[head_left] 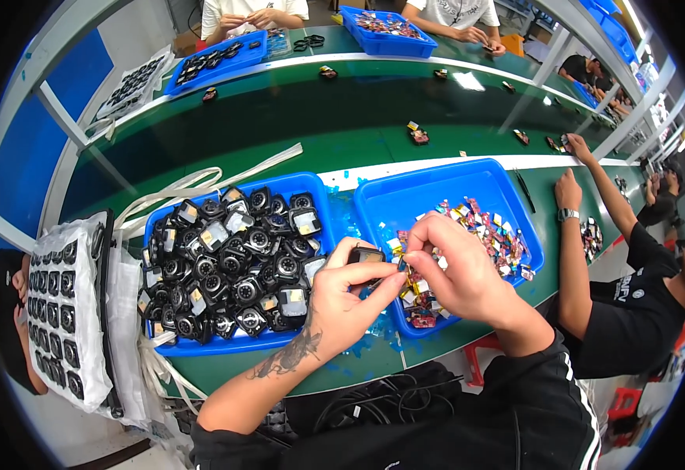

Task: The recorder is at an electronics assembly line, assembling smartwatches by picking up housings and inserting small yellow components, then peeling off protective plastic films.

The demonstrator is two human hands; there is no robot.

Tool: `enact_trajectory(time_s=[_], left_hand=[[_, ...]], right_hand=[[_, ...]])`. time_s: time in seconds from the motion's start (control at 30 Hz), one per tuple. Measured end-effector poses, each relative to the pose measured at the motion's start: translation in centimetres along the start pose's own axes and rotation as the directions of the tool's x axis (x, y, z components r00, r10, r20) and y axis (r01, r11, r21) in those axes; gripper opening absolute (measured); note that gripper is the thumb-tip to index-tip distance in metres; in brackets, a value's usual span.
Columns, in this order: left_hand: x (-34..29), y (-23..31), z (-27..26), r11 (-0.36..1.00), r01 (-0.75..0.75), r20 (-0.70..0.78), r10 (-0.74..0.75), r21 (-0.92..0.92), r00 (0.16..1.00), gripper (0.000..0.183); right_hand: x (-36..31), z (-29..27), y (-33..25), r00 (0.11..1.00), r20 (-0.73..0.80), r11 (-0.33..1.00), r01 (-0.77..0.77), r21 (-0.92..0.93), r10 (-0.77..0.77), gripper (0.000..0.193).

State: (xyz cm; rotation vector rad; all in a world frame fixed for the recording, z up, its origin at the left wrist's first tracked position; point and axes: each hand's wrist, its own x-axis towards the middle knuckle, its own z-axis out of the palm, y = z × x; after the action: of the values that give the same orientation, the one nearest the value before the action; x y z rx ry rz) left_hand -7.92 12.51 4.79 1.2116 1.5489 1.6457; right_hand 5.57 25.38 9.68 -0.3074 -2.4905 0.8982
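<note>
My left hand (344,298) is closed around a black smartwatch case (366,254), held above the gap between two blue trays. The fingers hide much of the case. Right beside it, my right hand (464,270) pinches something small and bluish at the fingertips, too small to name. The two hands nearly touch. Left of them, a blue tray (236,346) is heaped with black watch cases (248,270), several with round backs facing up. Beneath my right hand, another blue tray (405,192) holds a loose pile of small red, yellow and white electronic parts (499,235).
White straps (225,176) lie behind the left tray. Black tweezers (525,192) rest right of the other tray. Small assemblies (418,135) sit along the green conveyor belt (280,110). A co-worker's arm (573,258) reaches in at right. Stacked white trays (68,313) stand at left.
</note>
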Motion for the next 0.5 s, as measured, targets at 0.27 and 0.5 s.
enact_trajectory(time_s=[0.27,0.5], left_hand=[[0.1,-0.9,0.0,0.972,0.067,-0.086,-0.089,-0.226,0.992,0.008],[1.0,-0.7,-0.8,0.954,0.126,-0.104,-0.159,-0.271,0.982,0.009]], right_hand=[[0.5,2.3,0.7,0.888,-0.091,0.828,0.376,-0.416,-0.45,0.019],[1.0,2.1,0.9,0.991,-0.082,0.98,0.088,-0.177,-0.104,0.017]])
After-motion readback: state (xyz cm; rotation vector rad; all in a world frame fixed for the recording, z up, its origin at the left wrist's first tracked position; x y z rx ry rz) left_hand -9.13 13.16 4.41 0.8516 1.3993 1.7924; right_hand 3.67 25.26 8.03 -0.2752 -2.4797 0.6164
